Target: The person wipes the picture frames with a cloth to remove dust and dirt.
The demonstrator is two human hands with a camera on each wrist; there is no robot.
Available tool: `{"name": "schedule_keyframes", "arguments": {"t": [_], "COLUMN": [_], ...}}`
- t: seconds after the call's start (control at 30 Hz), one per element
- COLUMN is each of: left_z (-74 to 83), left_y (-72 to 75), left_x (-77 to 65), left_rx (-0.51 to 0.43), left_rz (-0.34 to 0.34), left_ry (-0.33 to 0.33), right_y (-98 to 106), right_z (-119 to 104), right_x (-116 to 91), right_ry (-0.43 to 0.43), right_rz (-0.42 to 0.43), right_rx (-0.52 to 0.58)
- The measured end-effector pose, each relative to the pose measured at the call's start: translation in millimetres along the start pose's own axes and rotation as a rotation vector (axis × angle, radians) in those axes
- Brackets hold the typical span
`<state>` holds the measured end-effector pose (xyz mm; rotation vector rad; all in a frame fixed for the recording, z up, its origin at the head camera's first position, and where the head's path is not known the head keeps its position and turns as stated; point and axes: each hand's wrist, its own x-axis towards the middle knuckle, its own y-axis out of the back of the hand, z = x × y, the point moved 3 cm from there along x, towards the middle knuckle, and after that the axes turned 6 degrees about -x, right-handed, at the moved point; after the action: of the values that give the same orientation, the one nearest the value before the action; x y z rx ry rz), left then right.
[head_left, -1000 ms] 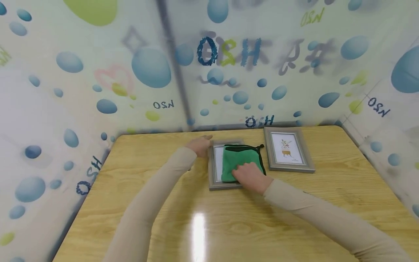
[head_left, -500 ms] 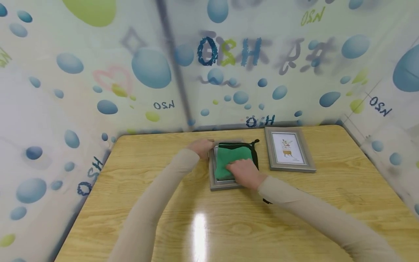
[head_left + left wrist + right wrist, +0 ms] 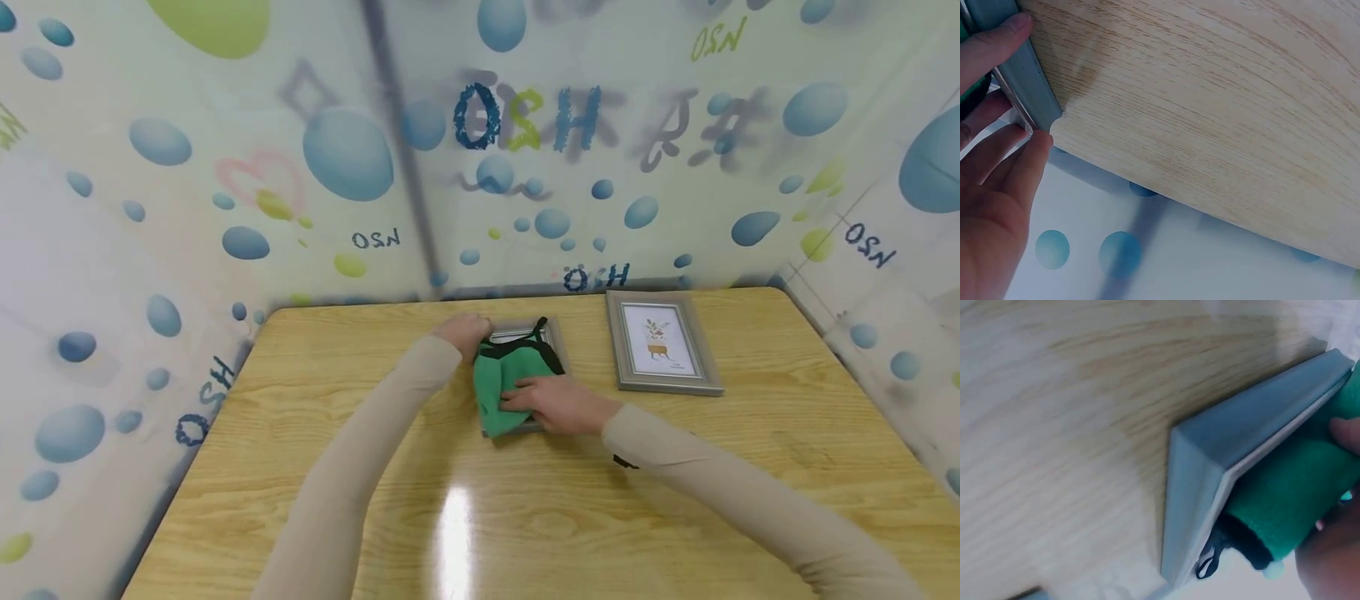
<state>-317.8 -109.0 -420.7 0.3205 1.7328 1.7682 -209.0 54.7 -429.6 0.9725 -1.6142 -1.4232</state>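
Right at the front you've got the table [image 3: 405,542], pale wood grain with a bright streak of glare running down it. Your two beige sleeves reach in across it, left sleeve [image 3: 348,467] and right sleeve [image 3: 705,468] angling towards each other. A small black piece [image 3: 625,461] peeks out under the right one near the cuff; too little shows to say what it is.

Up to your right hand [image 3: 566,404], and it's on the pouch [image 3: 495,400]: thumb one side, fingers the other, the green fabric bunched and humped between them in the right wrist view. Your palm is hidden there. The pouch lies rumpled over the left part of the nearer frame [image 3: 557,340], its lower left corner down at that frame's near edge, black trim and zip tab [image 3: 542,322] on the far side.

That frame sits flat on the wood, grey border showing along the right. Your left hand [image 3: 467,335] has it by the far left corner: thumb along the outer edge, fingertips bent against the end, plain in the left wrist view.

Off to the right, well apart from the pouch, lies the second frame [image 3: 699,350], untouched, close to the table's back edge, its print [image 3: 656,337] showing a leafy sprig in a brown pot.

And behind it all, the wall [image 3: 450,217]: blue and green bubbles, a dark slanting stripe [image 3: 397,142], a pink heart [image 3: 258,179] and reversed H2O lettering [image 3: 525,121].
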Motion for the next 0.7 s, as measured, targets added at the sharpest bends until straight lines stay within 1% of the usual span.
{"name": "schedule_keyframes", "arguments": {"t": [0.07, 0.17, 0.27, 0.37, 0.5, 0.6, 0.7], "left_z": [0.1, 0.9, 2.3, 3.4, 3.4, 2.4, 0.8], "left_y": [0.5, 1.7, 2.7, 3.5, 3.7, 3.4, 2.1], "left_x": [-0.1, -0.4, -0.4, -1.0, -1.6, -0.8, 0.9], "left_rx": [0.010, 0.010, 0.018, 0.026, 0.021, 0.014, 0.007], "left_rz": [0.011, 0.023, 0.029, 0.033, 0.031, 0.023, 0.012], "left_ry": [-0.013, -0.034, -0.059, -0.066, -0.054, -0.055, -0.052], "right_y": [2, 8, 16, 23, 26, 25, 22], "right_z": [1, 3, 5, 6, 2, -4, -12], "right_x": [-3, -8, -15, -24, -31, -30, -24], "right_ry": [0.019, 0.033, -0.006, -0.096, -0.207, -0.243, -0.255], "right_rz": [-0.018, -0.044, -0.069, -0.097, -0.121, -0.107, -0.081], "right_rx": [0.040, 0.069, 0.057, -0.018, -0.171, -0.250, -0.247]}}
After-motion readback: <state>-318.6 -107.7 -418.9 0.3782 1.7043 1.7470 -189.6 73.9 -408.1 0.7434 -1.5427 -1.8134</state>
